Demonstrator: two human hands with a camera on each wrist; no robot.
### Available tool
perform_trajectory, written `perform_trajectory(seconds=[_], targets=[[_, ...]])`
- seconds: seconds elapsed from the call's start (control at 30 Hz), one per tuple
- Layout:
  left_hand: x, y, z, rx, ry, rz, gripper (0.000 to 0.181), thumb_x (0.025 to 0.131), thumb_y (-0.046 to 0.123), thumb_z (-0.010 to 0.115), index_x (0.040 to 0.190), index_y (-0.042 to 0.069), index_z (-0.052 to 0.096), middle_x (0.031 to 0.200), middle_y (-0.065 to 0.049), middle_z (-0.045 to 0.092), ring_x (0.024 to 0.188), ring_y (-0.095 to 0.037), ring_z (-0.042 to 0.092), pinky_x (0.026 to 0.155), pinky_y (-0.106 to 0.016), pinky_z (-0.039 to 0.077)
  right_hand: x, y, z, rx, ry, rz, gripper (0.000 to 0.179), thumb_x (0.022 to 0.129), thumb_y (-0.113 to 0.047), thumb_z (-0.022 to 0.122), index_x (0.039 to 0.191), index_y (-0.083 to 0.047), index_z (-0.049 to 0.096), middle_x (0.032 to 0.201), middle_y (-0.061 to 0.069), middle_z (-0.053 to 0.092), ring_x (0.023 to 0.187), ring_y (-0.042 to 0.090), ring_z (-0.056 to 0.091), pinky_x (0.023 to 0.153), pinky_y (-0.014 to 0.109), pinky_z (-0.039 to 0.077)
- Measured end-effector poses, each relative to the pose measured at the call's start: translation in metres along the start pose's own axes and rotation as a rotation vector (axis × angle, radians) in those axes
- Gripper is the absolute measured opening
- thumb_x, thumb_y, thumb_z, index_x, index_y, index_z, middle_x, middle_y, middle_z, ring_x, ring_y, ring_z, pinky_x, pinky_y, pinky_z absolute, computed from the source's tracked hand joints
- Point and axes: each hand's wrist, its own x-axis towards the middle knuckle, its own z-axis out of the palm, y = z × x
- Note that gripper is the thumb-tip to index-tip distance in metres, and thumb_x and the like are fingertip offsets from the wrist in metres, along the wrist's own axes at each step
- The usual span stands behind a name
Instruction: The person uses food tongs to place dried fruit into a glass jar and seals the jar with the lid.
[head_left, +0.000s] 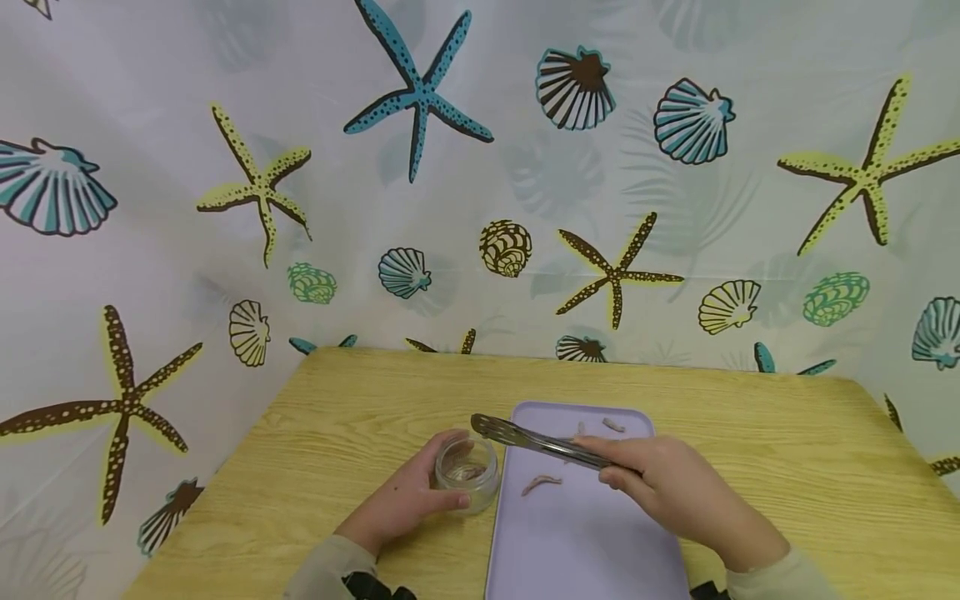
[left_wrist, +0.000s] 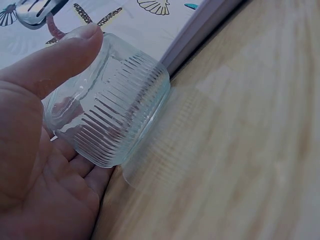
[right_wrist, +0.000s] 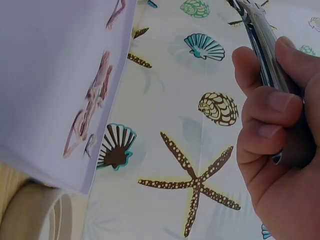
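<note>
My left hand [head_left: 401,500] holds a small clear glass jar [head_left: 482,492] upright on the table beside the tray's left edge, with thumb and fingers round it. In the left wrist view the jar [left_wrist: 117,107] shows ribbed sides, the thumb near its rim and something brownish inside. My right hand [head_left: 663,479] grips metal tongs [head_left: 551,446], their slotted tips above the jar's mouth. A thin pinkish-brown strip [left_wrist: 54,27] hangs at the tongs' tips in the left wrist view. In the right wrist view the fingers curl round the tongs' handle [right_wrist: 265,47].
A lilac tray [head_left: 585,542] lies on the wood-patterned table [head_left: 360,408]. Several brownish strips lie on it, one curved strip [head_left: 542,483] near the left edge and another [head_left: 613,425] at the far end. A curtain [head_left: 465,208] with starfish and shells hangs behind the table.
</note>
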Motion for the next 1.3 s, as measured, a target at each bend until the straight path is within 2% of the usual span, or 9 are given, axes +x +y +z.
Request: perform_trajectory(seconds=[0.13,0.27,0.37,0.5,0.7,0.83,1.07,1.17,1.3], targets=[[0.0,0.001,0.0,0.0,0.01,-0.019,0.086,0.087,0.03,0.082,0.156,0.021,0.032,0.156,-0.006,0.042,0.143,-0.025,0.038,0.116,-0.051,0.027,0.001,-0.006,0.004,-0.013,0.001,-0.007,0.046,0.098,-0.029,0.067,0.144,-0.031,0.059,0.121,-0.011,0.07,0.082,0.0,0.058,0.065,0.023,0.047],[0.0,0.003,0.001,-0.009,0.018,-0.037,0.088,0.085,0.031,0.084,0.156,0.022,0.031,0.156,-0.007,0.041,0.144,-0.026,0.036,0.117,-0.051,0.026,0.001,-0.01,0.006,-0.035,-0.001,-0.011,0.045,0.098,-0.031,0.067,0.142,-0.032,0.061,0.125,-0.012,0.068,0.092,0.002,0.06,0.069,0.025,0.048],[0.0,0.002,0.0,-0.008,0.013,-0.027,0.088,0.087,0.03,0.083,0.157,0.021,0.03,0.155,-0.005,0.042,0.141,-0.025,0.04,0.116,-0.05,0.028,0.001,-0.011,0.007,-0.041,-0.018,-0.029,0.046,0.098,-0.035,0.066,0.143,-0.031,0.06,0.106,-0.019,0.069,0.08,-0.001,0.057,0.067,0.024,0.047],[0.001,0.001,0.0,-0.014,-0.001,-0.007,0.087,0.089,0.027,0.081,0.157,0.02,0.028,0.154,-0.004,0.043,0.135,-0.024,0.047,0.112,-0.047,0.033,0.001,-0.012,0.007,-0.033,-0.048,-0.035,0.05,0.099,-0.04,0.064,0.147,-0.03,0.056,0.087,-0.025,0.057,0.067,-0.001,0.048,0.064,0.024,0.045],[0.001,0.0,0.001,-0.007,0.002,-0.002,0.085,0.088,0.027,0.082,0.156,0.022,0.031,0.155,-0.004,0.042,0.139,-0.024,0.043,0.114,-0.047,0.032,-0.001,-0.008,0.003,-0.037,-0.051,-0.004,0.052,0.099,-0.042,0.064,0.148,-0.031,0.054,0.087,-0.024,0.057,0.072,-0.001,0.05,0.065,0.026,0.045],[0.0,0.0,0.0,0.004,0.006,0.001,0.085,0.088,0.029,0.081,0.156,0.022,0.031,0.155,-0.004,0.042,0.143,-0.024,0.038,0.115,-0.049,0.029,-0.002,0.001,-0.001,-0.013,-0.06,0.031,0.052,0.099,-0.043,0.063,0.149,-0.032,0.053,0.089,-0.023,0.059,0.071,0.0,0.051,0.064,0.026,0.045],[-0.001,0.0,-0.002,0.026,0.006,-0.002,0.086,0.087,0.033,0.082,0.156,0.023,0.032,0.155,-0.003,0.044,0.143,-0.025,0.038,0.116,-0.051,0.027,-0.009,0.027,-0.014,0.022,-0.108,0.162,0.054,0.099,-0.048,0.059,0.149,-0.028,0.053,0.093,-0.02,0.06,0.071,0.003,0.05,0.065,0.028,0.045],[0.0,0.0,-0.002,0.026,0.003,0.002,0.084,0.088,0.031,0.082,0.155,0.024,0.033,0.155,-0.002,0.044,0.144,-0.024,0.037,0.116,-0.051,0.027,-0.013,0.039,-0.02,0.015,-0.113,0.209,0.056,0.099,-0.051,0.057,0.148,-0.024,0.054,0.099,-0.017,0.065,0.08,0.003,0.056,0.07,0.03,0.049],[-0.001,-0.002,-0.001,0.006,-0.01,-0.002,0.084,0.088,0.032,0.081,0.156,0.024,0.032,0.155,-0.003,0.043,0.145,-0.024,0.035,0.116,-0.051,0.025,-0.019,0.051,-0.025,0.012,-0.128,0.252,0.055,0.1,-0.048,0.058,0.148,-0.023,0.055,0.115,-0.006,0.07,0.098,0.009,0.063,0.082,0.039,0.053]])
